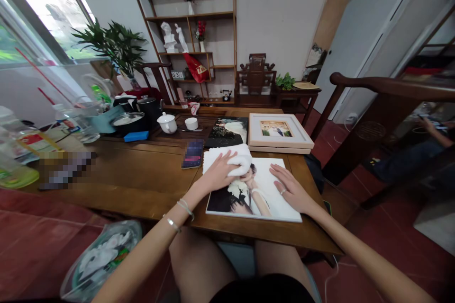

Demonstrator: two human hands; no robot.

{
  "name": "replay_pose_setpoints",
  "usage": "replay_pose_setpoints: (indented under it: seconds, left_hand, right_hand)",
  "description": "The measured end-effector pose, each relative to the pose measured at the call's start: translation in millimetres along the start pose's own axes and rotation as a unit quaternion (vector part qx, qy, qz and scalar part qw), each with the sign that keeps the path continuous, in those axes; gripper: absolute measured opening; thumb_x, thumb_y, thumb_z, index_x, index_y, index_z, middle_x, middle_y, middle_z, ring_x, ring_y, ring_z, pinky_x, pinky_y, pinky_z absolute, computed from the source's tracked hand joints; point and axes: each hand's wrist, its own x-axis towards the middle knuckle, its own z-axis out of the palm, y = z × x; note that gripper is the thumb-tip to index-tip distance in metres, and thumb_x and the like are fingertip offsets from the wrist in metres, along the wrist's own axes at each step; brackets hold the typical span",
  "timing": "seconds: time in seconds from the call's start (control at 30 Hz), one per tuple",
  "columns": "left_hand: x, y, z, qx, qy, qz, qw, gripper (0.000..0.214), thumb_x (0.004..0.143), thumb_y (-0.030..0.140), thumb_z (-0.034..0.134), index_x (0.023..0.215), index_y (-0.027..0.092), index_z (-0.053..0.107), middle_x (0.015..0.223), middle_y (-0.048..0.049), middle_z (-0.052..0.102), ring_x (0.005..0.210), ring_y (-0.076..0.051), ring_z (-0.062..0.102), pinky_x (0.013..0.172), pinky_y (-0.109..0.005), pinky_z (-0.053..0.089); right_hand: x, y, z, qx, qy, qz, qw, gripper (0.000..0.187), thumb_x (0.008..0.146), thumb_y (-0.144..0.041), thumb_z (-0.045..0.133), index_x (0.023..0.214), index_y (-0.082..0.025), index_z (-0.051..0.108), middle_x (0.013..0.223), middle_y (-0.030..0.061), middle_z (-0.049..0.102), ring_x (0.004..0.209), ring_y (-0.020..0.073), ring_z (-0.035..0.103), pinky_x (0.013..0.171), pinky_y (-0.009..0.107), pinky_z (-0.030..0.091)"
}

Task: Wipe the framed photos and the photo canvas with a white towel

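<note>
A white cloth point(212, 152) lies bunched over the upper left corner of a wedding photo panel point(261, 194). My left hand point(223, 170) rests on the cloth with its fingers curved over it, gripping it against the panel. On the panel's right side my right hand point(288, 187) lies flat, fingers spread, holding nothing. The panel shows a couple in dark and white clothes; its upper left part is hidden by the cloth and hand. Just left of the cloth is a phone point(192, 154), screen up.
Behind the panel lie a dark photo panel point(227, 131) and a light framed picture point(280, 132). A lidded white teapot point(167, 123), a white cup point(191, 123) and a blue sponge point(136, 136) stand further left on the wooden table point(149, 189). Bottles crowd its left end. Below sits a waste bin point(103, 255).
</note>
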Motion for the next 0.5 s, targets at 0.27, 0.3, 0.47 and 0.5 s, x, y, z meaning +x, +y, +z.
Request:
replay_pose_setpoints:
  seconds: [0.27, 0.3, 0.47, 0.5]
  left_hand:
    - [-37, 31, 6.1, 0.015, -0.016, 0.028, 0.999, 0.039, 0.084, 0.016, 0.053, 0.122, 0.023, 0.061, 0.152, -0.0078, 0.034, 0.144, -0.032, 0.017, 0.115, -0.055, 0.017]
    - [-49, 42, 7.0, 0.011, -0.027, 0.042, 0.999, 0.039, 0.083, 0.017, 0.055, 0.121, 0.023, 0.062, 0.153, -0.0075, 0.032, 0.145, -0.032, 0.014, 0.116, -0.055, 0.015]
    - [-93, 89, 8.3, -0.013, -0.058, 0.119, 0.991, 0.035, 0.08, 0.026, 0.062, 0.115, 0.023, 0.064, 0.158, -0.0069, 0.017, 0.145, -0.036, 0.003, 0.116, -0.059, 0.009]
    - [-93, 92, 7.4, -0.016, -0.061, 0.119, 0.991, 0.037, 0.08, 0.026, 0.062, 0.116, 0.023, 0.063, 0.158, -0.0077, 0.017, 0.145, -0.037, 0.004, 0.116, -0.059, 0.01]
  right_hand:
    - [-2, -5, -1, 0.007, 0.008, 0.003, 1.0, 0.04, 0.095, -0.031, 0.042, 0.133, -0.027, 0.051, 0.142, 0.0088, 0.048, 0.134, 0.024, 0.038, 0.111, 0.052, 0.032]
    - [-2, -5, -1, 0.006, 0.01, 0.005, 1.0, 0.04, 0.095, -0.03, 0.042, 0.133, -0.027, 0.051, 0.141, 0.0084, 0.049, 0.134, 0.024, 0.038, 0.111, 0.052, 0.032]
    - [-1, -6, -1, 0.005, 0.009, 0.015, 1.0, 0.04, 0.094, -0.032, 0.045, 0.133, -0.026, 0.052, 0.141, 0.0084, 0.049, 0.134, 0.0242, 0.039, 0.111, 0.051, 0.033]
    - [-1, -6, -1, 0.005, 0.006, 0.016, 1.0, 0.04, 0.094, -0.033, 0.046, 0.133, -0.027, 0.052, 0.141, 0.0082, 0.049, 0.134, 0.0243, 0.039, 0.111, 0.051, 0.032]
